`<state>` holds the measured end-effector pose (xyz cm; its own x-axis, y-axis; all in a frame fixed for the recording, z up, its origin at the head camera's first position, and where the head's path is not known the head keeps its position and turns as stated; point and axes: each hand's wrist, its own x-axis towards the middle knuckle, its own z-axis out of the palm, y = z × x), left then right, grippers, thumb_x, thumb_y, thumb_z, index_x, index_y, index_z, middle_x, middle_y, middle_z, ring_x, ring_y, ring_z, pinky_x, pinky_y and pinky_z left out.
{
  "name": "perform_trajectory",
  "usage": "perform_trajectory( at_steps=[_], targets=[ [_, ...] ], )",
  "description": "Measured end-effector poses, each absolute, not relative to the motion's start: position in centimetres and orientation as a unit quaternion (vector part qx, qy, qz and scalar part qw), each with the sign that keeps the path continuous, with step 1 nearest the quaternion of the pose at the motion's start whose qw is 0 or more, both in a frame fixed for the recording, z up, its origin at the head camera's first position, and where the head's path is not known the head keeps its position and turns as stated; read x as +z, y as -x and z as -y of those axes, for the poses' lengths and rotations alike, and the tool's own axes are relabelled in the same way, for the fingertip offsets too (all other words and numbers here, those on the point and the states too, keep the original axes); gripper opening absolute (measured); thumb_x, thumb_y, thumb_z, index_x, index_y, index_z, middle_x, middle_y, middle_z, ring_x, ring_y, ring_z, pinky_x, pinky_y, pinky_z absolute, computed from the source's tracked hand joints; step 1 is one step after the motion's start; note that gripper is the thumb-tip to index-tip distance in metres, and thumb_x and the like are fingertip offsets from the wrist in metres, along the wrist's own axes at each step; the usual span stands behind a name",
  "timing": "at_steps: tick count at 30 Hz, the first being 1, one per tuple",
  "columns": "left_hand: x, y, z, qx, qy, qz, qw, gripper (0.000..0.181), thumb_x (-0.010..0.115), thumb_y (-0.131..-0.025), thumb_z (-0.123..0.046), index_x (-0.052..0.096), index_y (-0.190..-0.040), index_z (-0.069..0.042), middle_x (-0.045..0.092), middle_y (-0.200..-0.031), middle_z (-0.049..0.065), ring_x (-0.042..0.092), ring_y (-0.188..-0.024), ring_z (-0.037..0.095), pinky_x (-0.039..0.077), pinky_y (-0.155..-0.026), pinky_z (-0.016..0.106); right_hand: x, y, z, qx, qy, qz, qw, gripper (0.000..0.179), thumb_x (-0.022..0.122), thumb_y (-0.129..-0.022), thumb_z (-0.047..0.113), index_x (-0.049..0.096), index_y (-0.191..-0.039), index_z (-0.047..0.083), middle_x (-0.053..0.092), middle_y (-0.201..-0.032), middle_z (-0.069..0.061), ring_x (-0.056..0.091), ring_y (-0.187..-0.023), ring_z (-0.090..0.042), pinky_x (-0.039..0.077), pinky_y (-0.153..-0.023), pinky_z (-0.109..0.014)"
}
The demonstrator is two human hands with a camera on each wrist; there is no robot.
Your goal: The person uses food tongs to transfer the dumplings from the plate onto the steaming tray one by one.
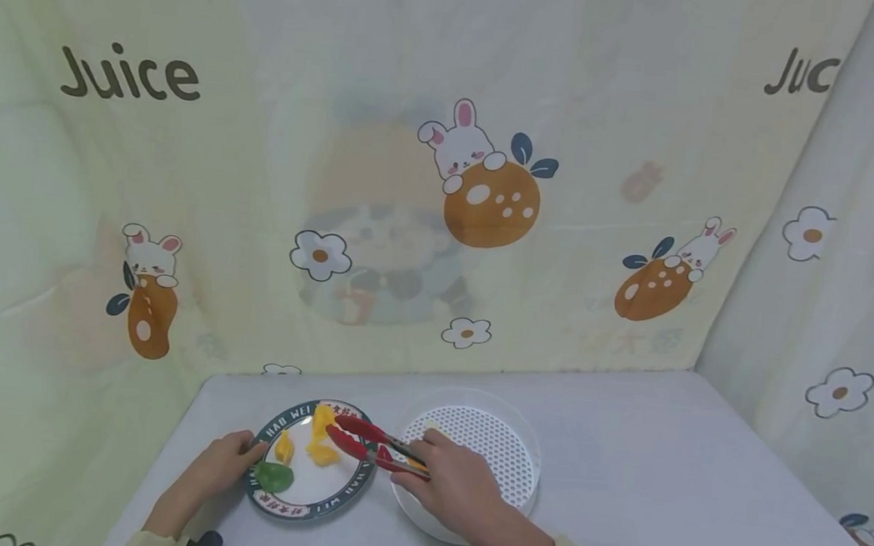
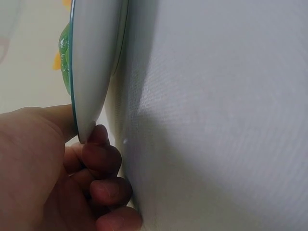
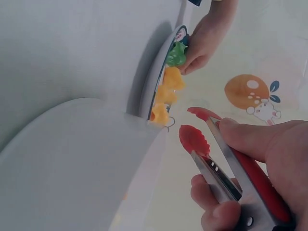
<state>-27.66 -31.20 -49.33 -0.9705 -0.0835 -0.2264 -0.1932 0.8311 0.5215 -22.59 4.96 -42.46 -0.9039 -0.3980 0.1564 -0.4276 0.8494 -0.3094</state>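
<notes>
My left hand (image 1: 224,465) pinches the left rim of a plate (image 1: 322,487) with a dark green patterned border, thumb above and curled fingers beneath. On the plate lie several yellow dumpling-shaped pieces (image 1: 322,454) and a green one (image 1: 274,477). A pair of tongs (image 3: 255,183) with red tips and red-backed metal arms is gripped in my right hand (image 1: 462,483). Its tips stand apart with nothing between them in the right wrist view, and overlap the upper yellow piece in the head view. Right of the plate, under my right hand, is a white round basket (image 1: 505,440) with a perforated bottom.
The white-covered table (image 1: 657,479) extends to the right of the basket. Behind it hangs a pale curtain (image 1: 263,170) printed with rabbits, fruit and flowers, and another curtain side (image 1: 802,329) borders the table on the right. Small orange bits show beside the tongs in the basket.
</notes>
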Motion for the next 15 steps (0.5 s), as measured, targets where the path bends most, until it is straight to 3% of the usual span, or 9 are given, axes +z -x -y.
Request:
perform_trajectory(
  at_steps=[15],
  targets=[
    [-49.28, 27.57, 31.21, 0.286, 0.072, -0.951, 0.094, 0.032, 0.053, -0.104, -0.035, 0.053, -0.084, -0.009, 0.051, -0.074, 0.005, 0.048, -0.072, 0.017, 0.041, -0.063, 0.031, -43.14, 22.81, -4.69, 0.18, -0.221, 0.958, 0.034, 0.043, 0.07, -0.087, 0.055, 0.071, -0.112, 0.02, 0.056, -0.088, 0.012, 0.045, -0.064, -0.004, 0.037, -0.051, -0.021]
  ],
)
